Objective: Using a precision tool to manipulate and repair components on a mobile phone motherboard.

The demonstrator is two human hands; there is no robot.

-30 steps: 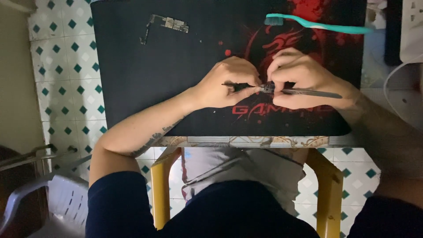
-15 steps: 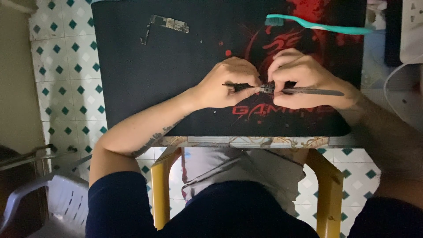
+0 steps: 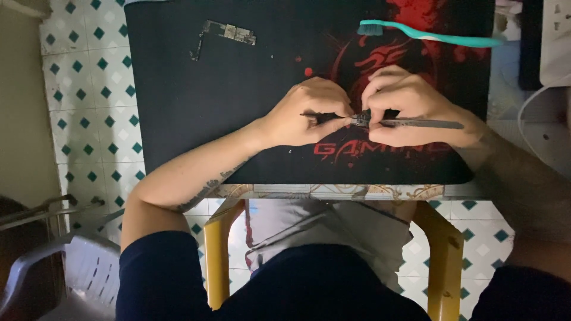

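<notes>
Nothing moved, small part (image 3: 361, 119) between fingers (image 3: 345, 116)

The floor (image 3: 83, 89) is white tile with small dark green diamonds. A yellow-legged worktop (image 3: 333, 191) stands on it, covered by a black mat (image 3: 226, 119) with red print. A grey plastic chair (image 3: 71, 267) sits at lower left beside a beige wall (image 3: 21, 119). The light is dim.

Head camera, straight down, I've got one view only.
It sits close above the black mat (image 3: 226, 107); edges probably dim.
</notes>
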